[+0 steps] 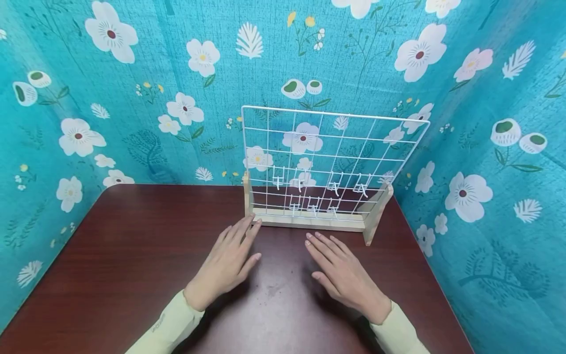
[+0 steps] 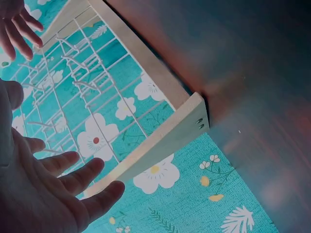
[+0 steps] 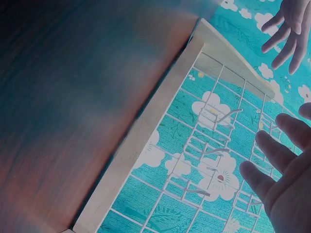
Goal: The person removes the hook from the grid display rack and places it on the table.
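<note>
A white wire grid rack [image 1: 321, 113] stands on a pale wooden base [image 1: 309, 221] with two wooden side supports. Several white hooks [image 1: 333, 186] hang on its lower wires in two rows. My left hand [image 1: 225, 263] holds nothing; its fingers [image 2: 92, 174] are extended, and in the head view its fingertips overlap the left end of the base. My right hand [image 1: 342, 270], also with nothing in it, has its fingers [image 3: 279, 145] stretched out in front of the base. Both palms face down toward the table.
The rack stands on a dark reddish-brown table [image 1: 132, 236], toward its back right. A turquoise flowered curtain [image 1: 168, 59] runs behind the table and along both sides, close to the rack's right support [image 1: 378, 215].
</note>
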